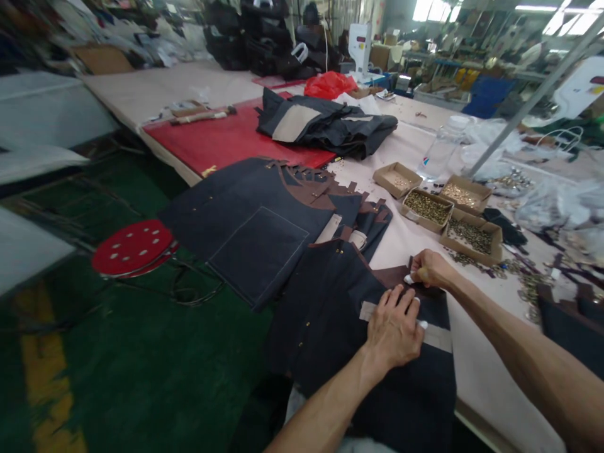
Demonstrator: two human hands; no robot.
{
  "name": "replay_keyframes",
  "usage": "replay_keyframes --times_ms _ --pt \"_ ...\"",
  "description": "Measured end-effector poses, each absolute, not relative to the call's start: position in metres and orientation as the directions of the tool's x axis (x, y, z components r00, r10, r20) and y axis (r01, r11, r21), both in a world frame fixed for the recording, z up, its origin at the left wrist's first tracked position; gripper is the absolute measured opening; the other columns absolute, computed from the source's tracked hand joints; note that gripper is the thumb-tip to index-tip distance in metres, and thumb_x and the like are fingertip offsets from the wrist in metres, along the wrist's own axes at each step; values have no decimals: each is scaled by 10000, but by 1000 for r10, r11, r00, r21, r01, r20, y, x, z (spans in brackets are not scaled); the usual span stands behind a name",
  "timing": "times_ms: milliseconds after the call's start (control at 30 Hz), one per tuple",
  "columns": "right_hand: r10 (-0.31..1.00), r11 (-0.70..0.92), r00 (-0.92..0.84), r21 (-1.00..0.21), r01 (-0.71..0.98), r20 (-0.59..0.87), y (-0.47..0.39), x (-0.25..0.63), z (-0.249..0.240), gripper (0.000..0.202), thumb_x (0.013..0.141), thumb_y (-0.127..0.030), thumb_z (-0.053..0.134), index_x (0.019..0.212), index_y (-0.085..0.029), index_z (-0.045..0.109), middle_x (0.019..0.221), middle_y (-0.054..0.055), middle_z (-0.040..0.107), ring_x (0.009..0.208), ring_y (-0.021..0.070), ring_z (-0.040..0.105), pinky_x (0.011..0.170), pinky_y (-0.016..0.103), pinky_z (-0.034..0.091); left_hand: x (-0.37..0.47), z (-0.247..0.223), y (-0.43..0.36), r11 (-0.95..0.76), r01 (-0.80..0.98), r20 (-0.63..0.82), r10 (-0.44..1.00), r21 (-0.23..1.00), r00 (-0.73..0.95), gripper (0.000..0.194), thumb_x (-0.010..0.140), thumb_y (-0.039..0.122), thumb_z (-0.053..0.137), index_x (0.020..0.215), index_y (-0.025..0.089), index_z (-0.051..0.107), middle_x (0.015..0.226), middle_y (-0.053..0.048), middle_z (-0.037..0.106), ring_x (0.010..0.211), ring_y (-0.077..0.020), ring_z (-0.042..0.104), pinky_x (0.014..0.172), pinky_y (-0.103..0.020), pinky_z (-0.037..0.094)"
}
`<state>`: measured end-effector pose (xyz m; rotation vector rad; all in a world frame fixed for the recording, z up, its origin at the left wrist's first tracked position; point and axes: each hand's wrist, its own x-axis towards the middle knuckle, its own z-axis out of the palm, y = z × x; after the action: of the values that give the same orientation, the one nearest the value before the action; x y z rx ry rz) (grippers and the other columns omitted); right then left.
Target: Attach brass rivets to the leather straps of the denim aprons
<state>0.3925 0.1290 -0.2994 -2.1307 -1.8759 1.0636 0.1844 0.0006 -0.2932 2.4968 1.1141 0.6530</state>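
A dark apron [325,302] with brown trim and a beige strip hangs partly over the table's near edge. My left hand [395,324] lies on the cloth across the beige strip, its fingers stretched out. At the apron's upper edge, my right hand [429,269] pinches the brown trim [396,275] between thumb and fingers. White coverings show on some fingertips of both hands. Beyond my left hand lies a stack of similar aprons [255,220], with brown tabs along its curved edge.
Small cardboard boxes of metal fittings [428,211] stand right of the aprons, beside a clear bottle [441,151]. Loose fittings [531,292] lie near my right arm. A hammer [202,116] and folded dark cloth [325,123] rest farther back. A red stool [134,246] stands left.
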Motion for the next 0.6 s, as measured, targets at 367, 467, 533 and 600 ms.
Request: replay_keyframes --times_ms 367,467,533,600 --pt "995 -97 85 -788 607 -58 64 385 -315 377 667 -520 775 779 -178 661 622 -4 643 559 140 550 523 241 381 50 -220 48 -96 921 473 875 377 -102 558 840 181 615 1375 79 493 1365 -227 543 1282 -366 508 1070 -520 427" --pt "936 -51 325 -864 501 133 30 382 -309 418 752 -570 672 842 -162 687 702 45 681 642 185 599 583 275 443 29 -208 59 -87 940 347 937 330 -36 241 838 132 591 1076 146 627 1051 -140 641 1032 -299 617 934 -416 483" --pt "850 -68 489 -879 472 197 3 388 -303 440 770 -574 644 878 -152 707 762 81 716 694 220 638 625 303 477 28 -196 51 -161 924 344 938 346 35 130 858 109 552 933 191 620 954 -95 638 952 -261 626 880 -365 477" --pt "782 -126 589 -873 471 205 -32 401 -300 437 771 -572 645 905 -165 727 807 94 741 742 255 676 675 335 504 31 -175 35 -255 876 395 915 410 81 140 885 104 517 912 210 605 930 -66 640 902 -226 624 832 -324 463"
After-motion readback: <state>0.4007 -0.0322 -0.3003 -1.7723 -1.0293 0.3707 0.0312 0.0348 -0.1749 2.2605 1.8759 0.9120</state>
